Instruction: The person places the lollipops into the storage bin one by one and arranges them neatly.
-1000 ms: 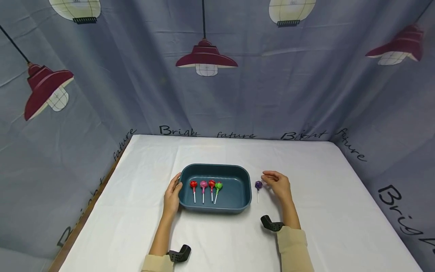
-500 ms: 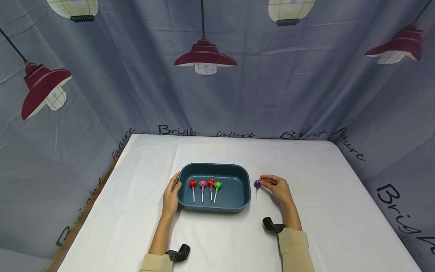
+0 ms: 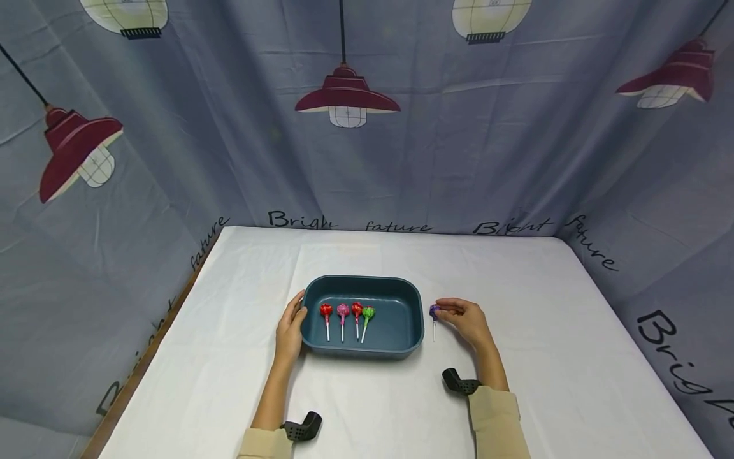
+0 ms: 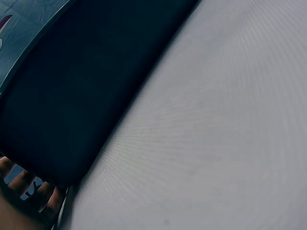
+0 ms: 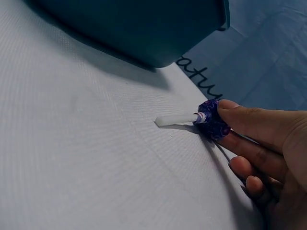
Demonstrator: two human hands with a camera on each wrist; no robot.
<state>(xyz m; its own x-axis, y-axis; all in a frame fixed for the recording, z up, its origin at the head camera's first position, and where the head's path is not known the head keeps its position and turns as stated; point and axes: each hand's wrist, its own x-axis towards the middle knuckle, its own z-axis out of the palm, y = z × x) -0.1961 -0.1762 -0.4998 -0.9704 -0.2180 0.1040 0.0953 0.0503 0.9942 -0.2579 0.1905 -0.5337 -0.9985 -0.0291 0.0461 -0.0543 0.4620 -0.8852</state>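
Note:
On the right of the tray, my right hand [image 3: 467, 320] pinches the wrapped head of a purple lollipop [image 5: 211, 120] between thumb and fingers. Its white stick points toward the tray side in the right wrist view, close over the white cloth. My left hand [image 3: 288, 331] rests against the left end of a dark teal rectangular tray [image 3: 395, 350], thumb right at the rim. Inside the tray, side by side with sticks toward me, lie a red lollipop [image 3: 326, 310], a pink lollipop [image 3: 343, 310], another red lollipop [image 3: 357, 309] and a green lollipop [image 3: 368, 313].
A white cloth [image 3: 550, 344] covers the table. Behind it and along both sides hangs a grey-blue curtain [image 3: 430, 159] printed with lamps and lettering. Each wrist carries a black camera mount [image 3: 460, 382].
My right hand has moved slightly left, from beside the purple lollipop onto its head, and now pinches it. The left hand and the tray stay in place.

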